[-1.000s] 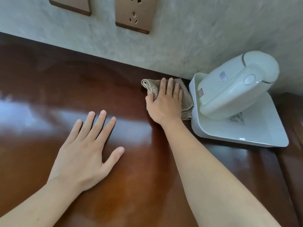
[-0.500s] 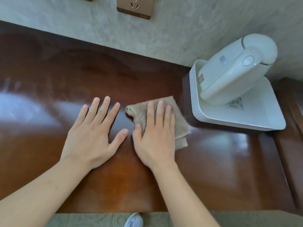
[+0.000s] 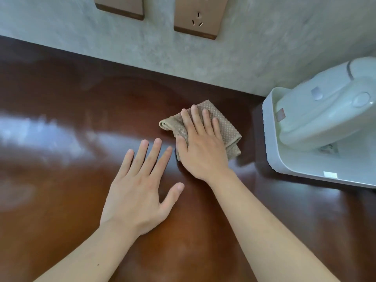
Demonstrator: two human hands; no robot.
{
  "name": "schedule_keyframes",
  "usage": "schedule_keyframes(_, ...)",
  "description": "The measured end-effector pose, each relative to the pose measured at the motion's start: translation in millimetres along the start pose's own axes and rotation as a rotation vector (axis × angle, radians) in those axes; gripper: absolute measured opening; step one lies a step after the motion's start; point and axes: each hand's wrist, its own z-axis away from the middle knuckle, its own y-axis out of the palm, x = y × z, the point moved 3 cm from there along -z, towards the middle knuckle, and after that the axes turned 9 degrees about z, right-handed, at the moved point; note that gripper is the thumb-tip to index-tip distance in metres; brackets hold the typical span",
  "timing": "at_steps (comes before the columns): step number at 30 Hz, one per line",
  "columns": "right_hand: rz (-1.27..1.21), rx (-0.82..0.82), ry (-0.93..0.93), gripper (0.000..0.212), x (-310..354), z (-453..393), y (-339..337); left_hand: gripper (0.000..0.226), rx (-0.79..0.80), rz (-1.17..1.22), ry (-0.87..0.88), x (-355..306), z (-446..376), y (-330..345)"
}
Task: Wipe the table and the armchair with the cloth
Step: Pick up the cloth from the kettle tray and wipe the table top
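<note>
A folded beige waffle-weave cloth lies on the glossy dark brown table, a little right of centre. My right hand presses flat on the cloth, fingers spread and pointing toward the wall, covering most of it. Just left of it, my left hand rests palm down on the bare wood with its fingers apart and nothing in it. The armchair is out of view.
A white kettle stands on a white tray at the right, close to the cloth. The grey wall behind the table carries a bronze socket and a switch plate.
My right hand slid the cloth from the back by the tray toward me, then away again toward the wall. My left hand stays flat on the table.
</note>
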Motion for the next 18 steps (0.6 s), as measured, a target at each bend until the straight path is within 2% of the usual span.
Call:
schedule_keyframes(7, 0.015, 0.038, -0.121, 0.065, 18.9, -81.4, -4.3, 0.075, 0.002, 0.011, 0.001, 0.3, -1.4, -0.6)
schedule_keyframes(13, 0.006, 0.026, -0.248, 0.065, 15.4, -53.4, -8.0, 0.076, 0.034, 0.016, -0.016, 1.3, 0.4, -2.7)
schedule_keyframes(15, 0.006, 0.0, -0.178, 0.065, 10.3, -24.8, -6.5, 0.076, 0.038, 0.019, -0.017, 2.0, 0.6, -2.7)
schedule_keyframes(18, -0.053, -0.025, 0.08, 0.067, 1.0, 39.9, 0.2, 0.077, 0.038, 0.009, -0.01, 2.0, 1.1, -1.8)
